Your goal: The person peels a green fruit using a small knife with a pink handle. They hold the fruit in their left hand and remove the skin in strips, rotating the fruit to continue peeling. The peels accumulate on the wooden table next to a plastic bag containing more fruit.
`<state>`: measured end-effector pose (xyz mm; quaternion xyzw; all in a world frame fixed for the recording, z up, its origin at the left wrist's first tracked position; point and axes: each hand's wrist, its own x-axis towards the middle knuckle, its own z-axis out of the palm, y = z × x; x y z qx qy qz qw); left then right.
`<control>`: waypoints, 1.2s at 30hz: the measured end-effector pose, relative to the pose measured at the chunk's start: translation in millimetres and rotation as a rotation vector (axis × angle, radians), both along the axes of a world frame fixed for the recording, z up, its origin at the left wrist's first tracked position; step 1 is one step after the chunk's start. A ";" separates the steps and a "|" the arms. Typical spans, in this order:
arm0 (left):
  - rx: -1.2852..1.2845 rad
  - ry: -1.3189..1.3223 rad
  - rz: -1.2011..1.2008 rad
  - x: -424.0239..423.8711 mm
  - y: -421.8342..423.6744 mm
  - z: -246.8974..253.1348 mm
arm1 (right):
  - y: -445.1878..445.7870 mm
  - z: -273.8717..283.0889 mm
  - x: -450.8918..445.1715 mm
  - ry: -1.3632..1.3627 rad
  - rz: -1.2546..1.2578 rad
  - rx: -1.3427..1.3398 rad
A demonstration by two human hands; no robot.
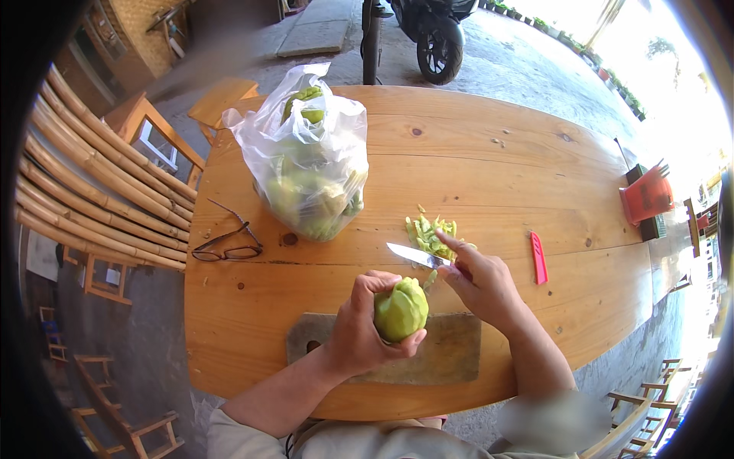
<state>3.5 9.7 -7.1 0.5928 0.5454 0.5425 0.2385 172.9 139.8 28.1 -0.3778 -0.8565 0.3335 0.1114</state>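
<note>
My left hand (360, 330) grips a pale green chayote (401, 312), its surface faceted where skin has been pared off. In my right hand (481, 287) is a small knife (414, 255), its blade pointing left and its handle mostly covered by my fingers. Just behind the blade lies a heap of green peelings (430, 234), and a strip of peel (430, 280) is below the blade. Both hands are above or near a worn wooden cutting board (436, 350) with a hole at its left end.
A clear plastic bag (309, 166) full of chayotes stands on the wooden table (487, 183). Eyeglasses (228, 251) lie at left, a pink knife sheath (538, 258) at right. An orange container (647, 195) holding utensils sits near the right edge. Beyond are a bamboo bench (109, 172) and a motorcycle (438, 43).
</note>
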 end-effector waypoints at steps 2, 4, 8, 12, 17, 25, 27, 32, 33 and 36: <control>-0.045 -0.066 0.007 -0.8 -1.7 -3.3 | -1.3 3.8 -1.5 0.009 -0.007 0.011; -0.096 -0.132 0.012 -1.5 -2.6 -1.9 | -2.0 5.0 -2.5 0.044 -0.031 0.003; -0.156 -0.208 0.009 -2.2 -2.8 1.3 | -1.2 -3.2 -0.9 0.105 -0.064 0.037; -0.176 -0.302 -0.010 -1.8 -3.9 -0.7 | -1.0 -0.7 -1.7 0.123 -0.071 0.009; -0.170 -0.619 -0.082 -0.4 -6.4 -2.7 | -15.3 21.0 0.5 0.304 0.053 -0.140; -0.216 -0.680 -0.109 1.0 -6.9 -9.4 | -39.2 38.2 0.4 0.328 0.321 -0.137; -0.247 -0.733 -0.130 0.3 -5.4 -7.0 | -42.2 34.9 0.5 0.315 0.330 -0.135; -0.334 -0.709 -0.104 -0.6 -2.7 11.2 | -47.7 30.9 -1.6 0.306 0.334 -0.117; -0.347 -0.708 -0.112 -1.0 -2.9 11.7 | -48.4 30.5 -2.0 0.303 0.331 -0.121; -0.340 -0.709 -0.090 1.0 -4.1 11.8 | -49.8 30.6 -2.7 0.295 0.328 -0.126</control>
